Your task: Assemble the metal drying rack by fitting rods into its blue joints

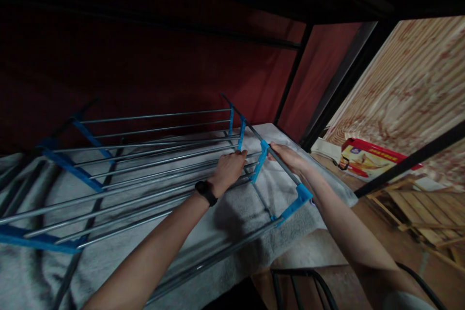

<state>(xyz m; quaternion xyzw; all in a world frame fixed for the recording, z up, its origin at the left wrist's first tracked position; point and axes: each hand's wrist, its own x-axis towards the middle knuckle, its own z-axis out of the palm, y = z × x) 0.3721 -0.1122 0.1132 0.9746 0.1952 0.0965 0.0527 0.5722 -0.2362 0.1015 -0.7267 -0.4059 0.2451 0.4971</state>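
A shoe rack of thin metal tubes with blue plastic brackets [261,160] lies across a grey blanket [290,220]. My left hand [228,167], with a black band on its wrist, is closed around tubes near the right end of the rack; its fingertips are partly hidden. On the far side of the end tube [285,165], my right hand [288,157] curls its fingers against that tube beside a blue bracket. More blue brackets [72,167] hold the tubes at the rack's left end.
Black metal frame bars [294,70] rise around the blanket, with a dark red panel [145,68] behind. To the right, a red and yellow box [374,157] and a folded wooden piece [421,213] stand on the floor. A black metal chair frame [301,273] is close in front.
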